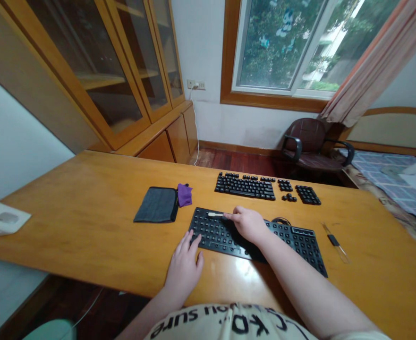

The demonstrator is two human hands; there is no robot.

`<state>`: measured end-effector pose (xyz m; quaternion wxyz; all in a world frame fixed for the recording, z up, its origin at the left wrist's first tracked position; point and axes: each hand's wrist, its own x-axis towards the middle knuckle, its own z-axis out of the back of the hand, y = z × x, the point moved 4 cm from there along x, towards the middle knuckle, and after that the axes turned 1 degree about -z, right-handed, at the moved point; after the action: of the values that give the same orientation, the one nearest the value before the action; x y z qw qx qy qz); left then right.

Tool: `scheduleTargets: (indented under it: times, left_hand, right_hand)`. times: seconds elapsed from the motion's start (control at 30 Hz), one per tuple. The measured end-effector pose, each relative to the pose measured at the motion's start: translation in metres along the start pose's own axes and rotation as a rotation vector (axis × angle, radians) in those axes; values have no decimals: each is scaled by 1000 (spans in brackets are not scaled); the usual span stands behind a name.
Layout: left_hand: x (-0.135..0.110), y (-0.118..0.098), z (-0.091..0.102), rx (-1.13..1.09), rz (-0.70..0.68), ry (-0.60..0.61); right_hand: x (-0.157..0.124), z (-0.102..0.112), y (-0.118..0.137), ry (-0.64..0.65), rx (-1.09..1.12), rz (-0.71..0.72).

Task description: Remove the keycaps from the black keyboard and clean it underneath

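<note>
A black keyboard with its keycaps off [213,236] lies slightly slanted on the wooden desk, its rows of switches bare. My right hand [248,224] reaches over its middle, fingers closed round a small white brush [215,215]. The brush's head points left, at the upper left rows of switches. My left hand [184,267] rests at the keyboard's lower left edge, fingers stretched out and touching it. Behind the keyboard, the loose black keycaps [246,186] are laid out in keyboard order. My right forearm hides part of the keyboard's middle and lower edge.
Left of the keyboard lie a dark grey cloth pouch [157,204] and a purple cloth [184,195]. A wire keycap puller [333,240] lies to its right. A white object [2,217] stands at the desk's left edge. Beyond the desk is an armchair [307,141].
</note>
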<state>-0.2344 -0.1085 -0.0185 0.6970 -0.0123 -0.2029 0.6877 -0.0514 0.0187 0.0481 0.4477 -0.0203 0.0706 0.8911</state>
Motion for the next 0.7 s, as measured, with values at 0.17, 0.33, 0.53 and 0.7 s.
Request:
scheduleTargets:
  times: [0.17, 0.33, 0.53, 0.7]
  left_hand:
    - [0, 1, -2, 6, -5, -2]
    - [-1, 1, -3, 11, -4, -4]
    - [0, 1, -1, 19, -12, -2]
    - [0, 2, -2, 12, -8, -9]
  right_hand:
    - [-5, -3, 1, 65, 17, 52]
    - [-4, -1, -6, -13, -50, -113]
    - [-7, -2, -7, 25, 1, 9]
    - [-9, -5, -3, -7, -1, -40]
